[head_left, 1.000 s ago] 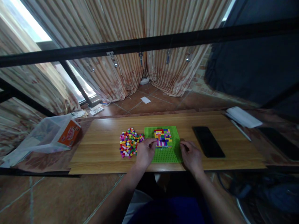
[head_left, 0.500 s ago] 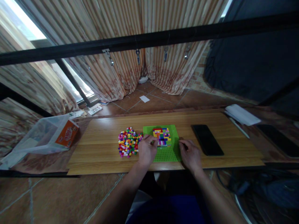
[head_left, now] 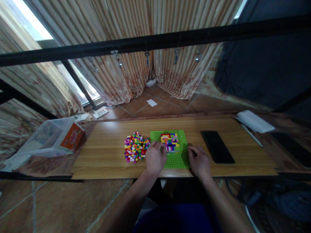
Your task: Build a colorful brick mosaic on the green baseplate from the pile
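Observation:
A green studded baseplate lies on the wooden board, with a patch of colourful toy bricks built on its upper middle. My left hand is over the plate's left side, its fingers pinched together at the lower left corner of the patch. Whatever is between those fingertips is too small and hidden to make out. At the plate's right edge rests my right hand, fingers curled with the tips together; what they hold, if anything, does not show. A heap of loose toy bricks lies left of the plate.
On the wooden board, a black phone lies right of my right hand. A clear plastic box with an orange label stands at the left. White paper and a pen lie right. A black bar crosses beyond.
My left hand has shifted slightly right and toward me along the patch's left side, still pinched. My right hand has stayed at the plate's right edge. The view has swayed a little.

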A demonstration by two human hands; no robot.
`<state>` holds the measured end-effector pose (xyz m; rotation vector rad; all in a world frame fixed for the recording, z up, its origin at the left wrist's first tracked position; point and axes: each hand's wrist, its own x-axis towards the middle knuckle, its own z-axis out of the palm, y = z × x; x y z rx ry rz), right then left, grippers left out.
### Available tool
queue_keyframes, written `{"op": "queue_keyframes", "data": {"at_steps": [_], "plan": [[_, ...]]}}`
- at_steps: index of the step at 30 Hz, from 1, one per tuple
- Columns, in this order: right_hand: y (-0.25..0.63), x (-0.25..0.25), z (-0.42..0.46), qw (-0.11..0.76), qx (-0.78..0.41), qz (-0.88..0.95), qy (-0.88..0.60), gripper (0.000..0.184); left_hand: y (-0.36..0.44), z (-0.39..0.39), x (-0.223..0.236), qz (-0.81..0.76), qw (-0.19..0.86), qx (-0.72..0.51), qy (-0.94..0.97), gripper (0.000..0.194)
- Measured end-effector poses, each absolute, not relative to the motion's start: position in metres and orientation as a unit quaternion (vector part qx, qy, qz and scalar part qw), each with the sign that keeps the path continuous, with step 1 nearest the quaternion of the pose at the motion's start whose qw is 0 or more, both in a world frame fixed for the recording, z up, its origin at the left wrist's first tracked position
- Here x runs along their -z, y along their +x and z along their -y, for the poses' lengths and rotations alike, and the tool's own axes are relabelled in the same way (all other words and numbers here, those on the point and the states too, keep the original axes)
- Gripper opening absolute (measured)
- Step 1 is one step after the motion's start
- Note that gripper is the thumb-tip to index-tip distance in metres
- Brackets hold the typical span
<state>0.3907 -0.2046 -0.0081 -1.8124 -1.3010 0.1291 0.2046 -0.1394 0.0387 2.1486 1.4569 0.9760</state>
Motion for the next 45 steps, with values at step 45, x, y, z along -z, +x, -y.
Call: {"op": "queue_keyframes", "data": {"at_steps": [45], "plan": [[0.400,0.016,0.207,0.397,-0.018,0.537,-0.744,0.041,0.142,0.150,-0.030,-0.564,0.168,-0.381,0.712,0.023]]}}
